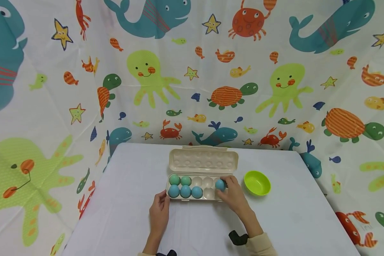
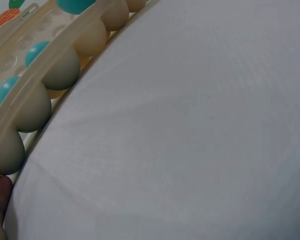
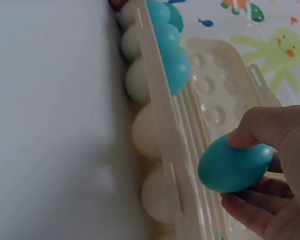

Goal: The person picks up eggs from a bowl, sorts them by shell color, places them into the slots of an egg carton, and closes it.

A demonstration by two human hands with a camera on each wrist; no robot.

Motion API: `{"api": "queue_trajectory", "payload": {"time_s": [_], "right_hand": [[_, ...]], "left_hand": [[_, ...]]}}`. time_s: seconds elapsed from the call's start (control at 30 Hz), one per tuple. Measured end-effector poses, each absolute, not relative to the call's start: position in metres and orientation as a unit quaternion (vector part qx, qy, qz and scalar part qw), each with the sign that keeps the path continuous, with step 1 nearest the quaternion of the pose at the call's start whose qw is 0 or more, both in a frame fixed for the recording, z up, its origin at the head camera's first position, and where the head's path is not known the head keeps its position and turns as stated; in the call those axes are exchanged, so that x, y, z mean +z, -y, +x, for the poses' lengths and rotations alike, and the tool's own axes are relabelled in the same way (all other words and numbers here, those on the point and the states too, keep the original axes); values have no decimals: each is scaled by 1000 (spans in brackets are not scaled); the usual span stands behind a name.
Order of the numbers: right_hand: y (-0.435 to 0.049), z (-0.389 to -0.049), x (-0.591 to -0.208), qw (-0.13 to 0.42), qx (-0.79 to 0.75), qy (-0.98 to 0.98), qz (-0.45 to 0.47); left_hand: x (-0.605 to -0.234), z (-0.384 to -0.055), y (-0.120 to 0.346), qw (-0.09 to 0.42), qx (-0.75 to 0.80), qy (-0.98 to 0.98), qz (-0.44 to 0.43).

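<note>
My right hand (image 1: 235, 195) pinches a blue egg (image 3: 235, 165) between thumb and fingers, above the right end of the egg carton (image 1: 192, 200). The carton lies with its lid (image 1: 203, 160) folded back. In its left part sit two green eggs (image 1: 180, 180) in the back row and three blue eggs (image 1: 185, 191) in the front row. At the carton's front left corner, my left hand (image 1: 159, 213) holds the edge with thumb and fingers. Only a fingertip (image 2: 0, 197) of it shows in the left wrist view.
A lime green bowl (image 1: 257, 183) stands right of the carton, close to my right hand. Both rest on a white-covered table (image 1: 128, 185). Behind and beside the table hangs a cloth (image 1: 179, 89) printed with sea animals.
</note>
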State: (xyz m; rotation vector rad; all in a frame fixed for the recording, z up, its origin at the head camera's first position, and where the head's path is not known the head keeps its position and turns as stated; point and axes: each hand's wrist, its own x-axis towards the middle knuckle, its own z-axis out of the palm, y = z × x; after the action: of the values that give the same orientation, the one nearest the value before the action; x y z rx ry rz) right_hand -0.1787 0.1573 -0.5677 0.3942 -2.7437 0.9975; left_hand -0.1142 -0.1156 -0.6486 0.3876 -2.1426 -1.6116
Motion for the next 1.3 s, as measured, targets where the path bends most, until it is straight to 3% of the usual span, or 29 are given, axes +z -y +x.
{"api": "queue_trajectory", "payload": {"time_s": [0.37, 0.77, 1.3], "right_hand": [[-136, -177, -575, 90, 268, 938, 201], [-131, -182, -568, -6, 269, 935, 231], [-128, -187, -562, -43, 254, 932, 254]], "left_hand": [[-648, -117, 116, 206, -579, 775, 149], [-649, -119, 117, 204, -580, 775, 149], [-650, -120, 118, 195, -584, 773, 156]]}}
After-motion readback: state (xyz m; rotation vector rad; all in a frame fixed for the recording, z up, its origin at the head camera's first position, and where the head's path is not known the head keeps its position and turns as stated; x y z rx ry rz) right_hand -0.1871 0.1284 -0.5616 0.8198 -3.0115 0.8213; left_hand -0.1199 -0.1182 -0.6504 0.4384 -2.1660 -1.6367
